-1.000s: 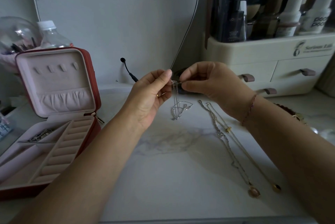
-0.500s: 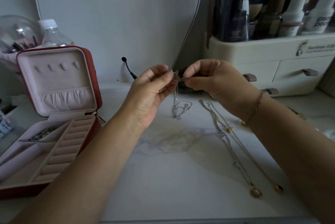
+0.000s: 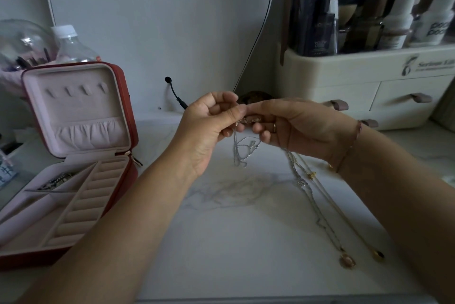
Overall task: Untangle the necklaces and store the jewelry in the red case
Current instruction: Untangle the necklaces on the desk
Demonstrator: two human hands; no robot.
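While both the left hand (image 3: 209,129) and right hand (image 3: 295,129) pinch the silver necklace (image 3: 242,150) above the surface (image 3: 234,242), right of the red case (image 3: 73,156), a hard tug could tighten its knot.

wall (image 3: 160,20): pale grey | tabletop (image 3: 234,230): white marble | cream drawer organizer (image 3: 369,87) back right | dim light

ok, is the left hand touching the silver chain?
Touching. The head view shows the left hand pinching the top of the silver chain between thumb and fingertip, and the chain hangs down from that pinch.
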